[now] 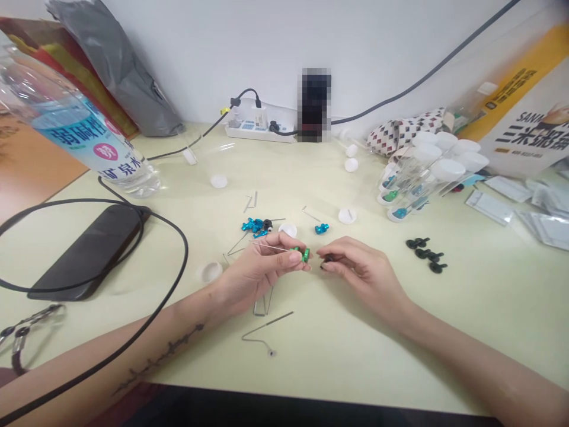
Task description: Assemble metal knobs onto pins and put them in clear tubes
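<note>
Nearest of all, a bent steel wire (278, 319) on the pale desk (347, 367), just below the grip. Left hand (255, 276) closed in a firm-looking pinch on a small green anodized part (304, 255) and a thin steel pin (271, 247), the pin reaching back from the part across the fingers. Right hand (362, 270) closed too, its fingertips (331, 267) pinching a small black piece (329, 258), mostly hidden, just beside the green part; contact between the two impossible to tell. Likely handling: the green part light, hard and a little slippery, safest held by its body between fingertips; the pin stiff but fine, easily bent or dropped, best taken near the part. Black piece's softness not readable from this view. Right of the grip, a row of black pieces (425, 254). Straight ahead, a small heap of blue anodized parts (253, 225) and white round caps (347, 215). Farther right, capped clear tubes (427, 178) with coloured parts inside. Farther left, a dark flat phone-like slab (86, 252) and a water bottle (84, 130). At the back, a power strip (249, 133).
</note>
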The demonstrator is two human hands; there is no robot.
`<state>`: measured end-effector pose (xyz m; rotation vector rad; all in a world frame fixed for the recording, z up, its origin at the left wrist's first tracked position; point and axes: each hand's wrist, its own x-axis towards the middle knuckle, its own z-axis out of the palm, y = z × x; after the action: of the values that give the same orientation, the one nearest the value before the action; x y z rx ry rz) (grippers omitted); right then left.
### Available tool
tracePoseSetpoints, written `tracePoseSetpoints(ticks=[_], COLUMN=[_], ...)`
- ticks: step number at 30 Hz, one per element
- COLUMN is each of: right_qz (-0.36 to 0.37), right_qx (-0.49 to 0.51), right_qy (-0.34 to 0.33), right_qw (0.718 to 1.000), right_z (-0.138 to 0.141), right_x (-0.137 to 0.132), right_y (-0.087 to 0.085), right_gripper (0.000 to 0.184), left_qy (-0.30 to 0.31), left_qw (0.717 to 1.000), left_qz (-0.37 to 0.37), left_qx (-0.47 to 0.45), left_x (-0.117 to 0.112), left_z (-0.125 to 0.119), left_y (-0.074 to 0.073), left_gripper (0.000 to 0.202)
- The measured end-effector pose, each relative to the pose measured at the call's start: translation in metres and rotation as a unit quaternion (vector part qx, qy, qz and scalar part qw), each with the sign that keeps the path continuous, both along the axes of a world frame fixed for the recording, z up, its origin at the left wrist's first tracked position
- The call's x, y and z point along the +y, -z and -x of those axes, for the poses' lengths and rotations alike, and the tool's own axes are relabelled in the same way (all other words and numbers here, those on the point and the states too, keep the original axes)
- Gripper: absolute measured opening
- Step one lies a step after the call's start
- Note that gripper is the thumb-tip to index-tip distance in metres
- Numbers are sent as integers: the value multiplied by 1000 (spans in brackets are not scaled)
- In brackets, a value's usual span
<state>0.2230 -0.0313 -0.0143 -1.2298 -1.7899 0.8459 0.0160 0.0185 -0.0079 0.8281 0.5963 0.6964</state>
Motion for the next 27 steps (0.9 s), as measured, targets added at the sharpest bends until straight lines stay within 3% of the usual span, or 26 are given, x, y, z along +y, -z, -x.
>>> tracePoseSetpoints(ticks=[5,15,27], right_qz=[-51,-226,-269], right_qx=[65,-1,-46], right_qy=[-2,-7,-15], right_qw=[997,974,962], right_z=[1,7,6], right_x=[-8,-13,-11], right_y=[-4,-4,-2], right_gripper=[17,23,18], left_qy=[40,63,68], left_qw=[999,998,998], left_qz=[3,8,16], left_qx=[3,-2,-8], left_x=[-5,-10,-9], left_z=[-1,-2,-3], left_y=[-1,2,7], left_gripper=[6,6,7])
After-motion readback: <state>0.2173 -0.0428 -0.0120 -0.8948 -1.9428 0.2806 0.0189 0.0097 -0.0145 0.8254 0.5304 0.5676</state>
